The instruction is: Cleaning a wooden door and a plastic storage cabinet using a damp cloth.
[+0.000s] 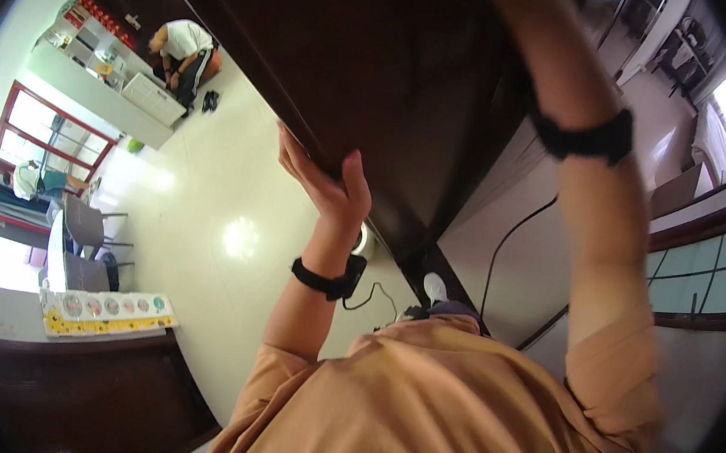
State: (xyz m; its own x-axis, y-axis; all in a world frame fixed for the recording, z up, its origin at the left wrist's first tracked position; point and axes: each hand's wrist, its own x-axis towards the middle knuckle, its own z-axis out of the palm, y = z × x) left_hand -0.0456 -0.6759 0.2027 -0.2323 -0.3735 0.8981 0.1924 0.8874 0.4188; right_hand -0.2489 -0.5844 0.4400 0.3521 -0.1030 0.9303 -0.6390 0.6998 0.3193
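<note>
Dark panel: a large dark brown board [370, 61] fills the upper middle of the view, held overhead and slanting from upper left to lower right; its top end is cut off by the picture's edge.
Left hand: the left hand [325, 184] is open with fingers spread, gripping the panel's lower left edge, thumb up against the underside; a black wristband [316, 278] sits on the wrist.
Right hand: the right forearm [595, 223] rises to the top edge with a black band [585, 139]; the hand itself is cut off, so its grip cannot be told.
Hidden: the panel covers most of the room behind it; the far-right strip is too bent to read clearly.
Clothing: an orange shirt [450, 410] fills the lower edge.
Floor: pale glossy floor [205, 237] with a black cable [510, 241] and a white shoe [434, 287].
Others: a crouching person in white [186, 48] far left; another by the window [31, 180].
Nearby: chairs [86, 239] and a yellow-edged chart [106, 311].
</note>
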